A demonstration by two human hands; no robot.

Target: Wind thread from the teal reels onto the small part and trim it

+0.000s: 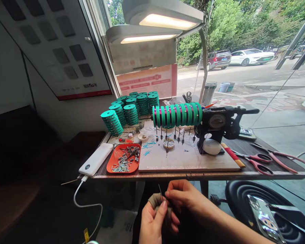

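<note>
My left hand (155, 217), with tan wrapping round a finger, is closed below the table's front edge. A thin needle-like piece (160, 188) sticks up from between its thumb and forefinger. My right hand (183, 195) meets it from the right, thumb and forefinger pinched together; what they hold is too small to make out. Above them on the table lies a pale board (188, 164). Over the board, a row of green spools (176, 114) sits on a black winder (217, 122), with small dark weighted pieces hanging beneath.
An orange tray (111, 166) of small metal parts stands left of the board, beside a white power bank (96, 159). Red-handled scissors (260, 164) and pink-handled pliers (277, 157) lie at the right. Stacked green spools (112, 123) stand behind; a lamp (165, 13) hangs above.
</note>
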